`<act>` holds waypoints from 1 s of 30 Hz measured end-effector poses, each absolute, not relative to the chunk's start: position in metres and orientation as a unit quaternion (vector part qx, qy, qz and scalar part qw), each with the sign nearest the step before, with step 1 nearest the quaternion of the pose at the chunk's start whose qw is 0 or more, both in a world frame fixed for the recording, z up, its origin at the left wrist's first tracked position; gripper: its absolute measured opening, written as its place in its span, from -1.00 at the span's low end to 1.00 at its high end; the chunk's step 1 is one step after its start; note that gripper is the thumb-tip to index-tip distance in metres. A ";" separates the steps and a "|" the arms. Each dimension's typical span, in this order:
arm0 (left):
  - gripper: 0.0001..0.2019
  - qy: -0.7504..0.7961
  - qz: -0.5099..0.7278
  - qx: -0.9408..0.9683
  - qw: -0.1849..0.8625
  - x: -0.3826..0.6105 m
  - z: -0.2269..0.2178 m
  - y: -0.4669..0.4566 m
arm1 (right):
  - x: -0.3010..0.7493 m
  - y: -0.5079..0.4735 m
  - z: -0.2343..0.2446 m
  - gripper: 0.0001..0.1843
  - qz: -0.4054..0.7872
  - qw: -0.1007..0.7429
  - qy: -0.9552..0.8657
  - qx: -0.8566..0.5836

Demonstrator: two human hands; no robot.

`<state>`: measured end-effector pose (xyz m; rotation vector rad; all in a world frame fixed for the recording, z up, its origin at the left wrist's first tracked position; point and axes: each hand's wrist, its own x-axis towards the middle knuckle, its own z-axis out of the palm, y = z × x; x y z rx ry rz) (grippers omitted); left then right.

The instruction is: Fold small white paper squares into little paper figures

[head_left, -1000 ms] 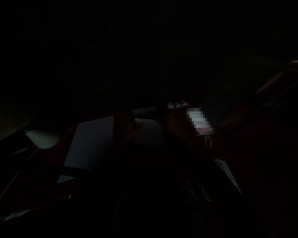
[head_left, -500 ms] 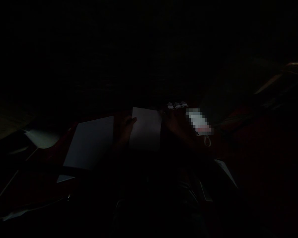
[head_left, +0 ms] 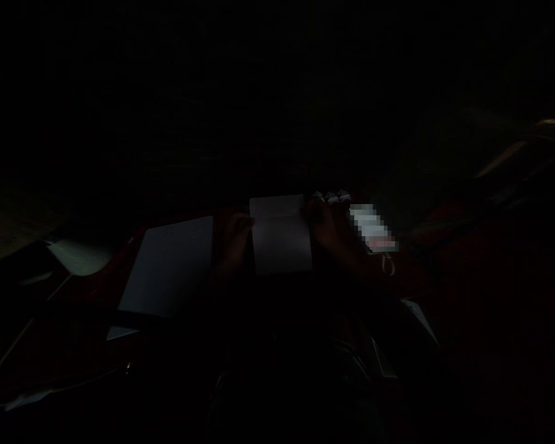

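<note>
The scene is very dark. A small white sheet of paper point(head_left: 281, 237) lies in the middle, with a faint crease line across its upper part. My left hand point(head_left: 234, 240) pinches its left edge and my right hand point(head_left: 326, 225) holds its upper right corner. Both hands are closed on the sheet. A larger white sheet point(head_left: 169, 265) lies flat just left of my left hand. Several small folded paper pieces point(head_left: 332, 197) sit in a row behind my right hand.
A reddish surface point(head_left: 420, 265) carries everything. A bright blurred object point(head_left: 374, 228) with a small loop under it lies right of my right hand. A pale cable point(head_left: 9, 370) curves at the lower left. A pale shape point(head_left: 76, 258) sits at far left.
The small sheet was lying darker and flatter a second ago; it has been lifted, turned and squared up between both hands, and a crease now shows near its top.
</note>
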<state>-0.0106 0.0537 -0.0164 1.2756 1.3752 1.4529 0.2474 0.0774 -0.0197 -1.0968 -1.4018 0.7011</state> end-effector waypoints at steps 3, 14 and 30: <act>-0.80 0.529 0.576 0.529 0.330 -0.010 -0.012 0.051 | 0.245 0.073 -0.014 -0.76 0.309 0.564 -0.625 -0.443; -0.74 0.530 0.573 0.532 0.327 -0.009 -0.007 0.052 | 0.246 0.067 -0.007 -0.63 0.288 0.498 -0.666 -0.474; -0.81 0.511 0.557 0.583 0.296 -0.008 0.003 0.044 | 0.245 0.063 -0.002 -0.91 0.286 0.498 -0.665 -0.478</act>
